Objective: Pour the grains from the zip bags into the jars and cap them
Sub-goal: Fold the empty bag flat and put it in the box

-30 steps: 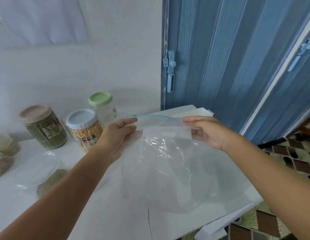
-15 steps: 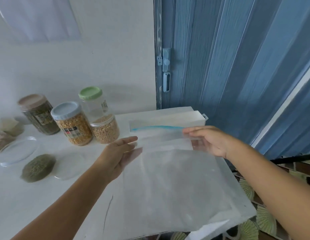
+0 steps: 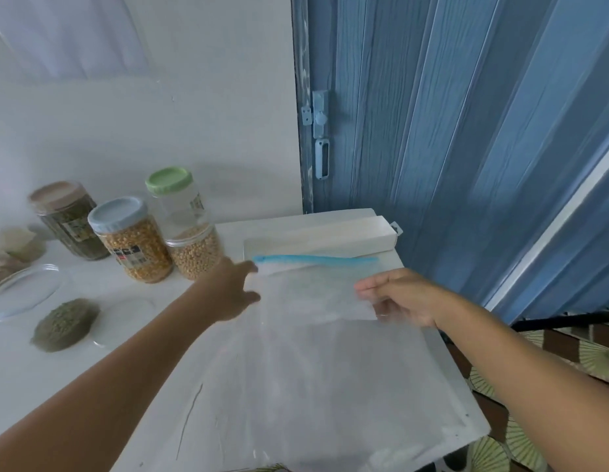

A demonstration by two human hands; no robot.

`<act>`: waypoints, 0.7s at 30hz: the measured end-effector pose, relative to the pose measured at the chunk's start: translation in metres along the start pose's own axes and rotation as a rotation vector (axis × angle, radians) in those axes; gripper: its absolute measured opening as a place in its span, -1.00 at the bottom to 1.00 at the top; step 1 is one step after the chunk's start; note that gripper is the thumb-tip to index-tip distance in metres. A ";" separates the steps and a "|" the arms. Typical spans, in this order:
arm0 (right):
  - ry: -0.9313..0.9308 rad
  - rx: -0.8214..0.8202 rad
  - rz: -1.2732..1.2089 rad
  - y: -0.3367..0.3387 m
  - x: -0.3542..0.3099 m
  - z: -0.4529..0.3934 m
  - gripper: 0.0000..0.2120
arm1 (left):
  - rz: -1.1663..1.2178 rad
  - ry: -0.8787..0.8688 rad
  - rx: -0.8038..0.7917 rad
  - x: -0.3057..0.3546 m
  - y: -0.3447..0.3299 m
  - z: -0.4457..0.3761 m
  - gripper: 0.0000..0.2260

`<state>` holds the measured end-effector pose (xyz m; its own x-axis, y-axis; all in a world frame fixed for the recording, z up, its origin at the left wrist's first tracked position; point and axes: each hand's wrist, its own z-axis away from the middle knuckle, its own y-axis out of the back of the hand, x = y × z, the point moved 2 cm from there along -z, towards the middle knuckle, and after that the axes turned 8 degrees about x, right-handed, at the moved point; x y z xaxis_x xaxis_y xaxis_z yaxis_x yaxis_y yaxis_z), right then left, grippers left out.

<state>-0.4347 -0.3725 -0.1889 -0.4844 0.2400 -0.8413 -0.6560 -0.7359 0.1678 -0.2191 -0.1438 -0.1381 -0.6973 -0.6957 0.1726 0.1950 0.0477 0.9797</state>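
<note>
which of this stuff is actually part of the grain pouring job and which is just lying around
Part of the job:
- empty zip bag, held by left hand and right hand
- blue-lid jar of yellow grains
- green-lid jar
- brown-lid jar
- small uncapped jar of grains
- pile of green grains

Just lying about:
- white box
- clear lid
- blue folding door

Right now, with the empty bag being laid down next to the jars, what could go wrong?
1. The left hand reaches close beside the short uncapped jar of yellow grains; a bump might tip it and spill.
2. The loose pile of green grains lies unprotected on the white table; a sweeping forearm or the zip bag could scatter it.
</note>
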 end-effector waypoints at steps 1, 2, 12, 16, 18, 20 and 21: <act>0.002 -0.007 0.014 0.001 -0.001 0.000 -0.79 | -0.030 -0.058 0.108 0.007 0.004 -0.011 -0.54; 0.003 -0.007 0.025 0.003 -0.002 -0.001 -0.79 | -0.016 -0.109 0.194 0.016 0.007 -0.022 -0.57; -0.002 -0.009 0.050 0.003 -0.002 0.001 -0.73 | 0.223 -0.191 0.041 0.074 -0.038 -0.105 -0.61; 0.011 0.005 0.047 0.001 -0.004 0.000 -0.72 | 0.441 -0.086 0.039 0.066 -0.035 -0.122 -0.63; 0.021 0.004 0.045 0.001 -0.005 -0.003 -0.73 | 0.472 -0.057 0.004 0.061 -0.024 -0.132 -0.73; 0.016 -0.020 0.066 0.000 -0.007 -0.005 -0.77 | 0.460 -0.027 -0.035 0.057 -0.011 -0.142 -0.77; 0.012 -0.029 0.082 -0.002 -0.008 -0.006 -0.79 | 0.441 -0.022 -0.032 0.057 -0.004 -0.145 -0.77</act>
<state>-0.4263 -0.3768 -0.1856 -0.5289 0.1710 -0.8313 -0.5974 -0.7708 0.2215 -0.1596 -0.2870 -0.1473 -0.5571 -0.5985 0.5757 0.4979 0.3141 0.8084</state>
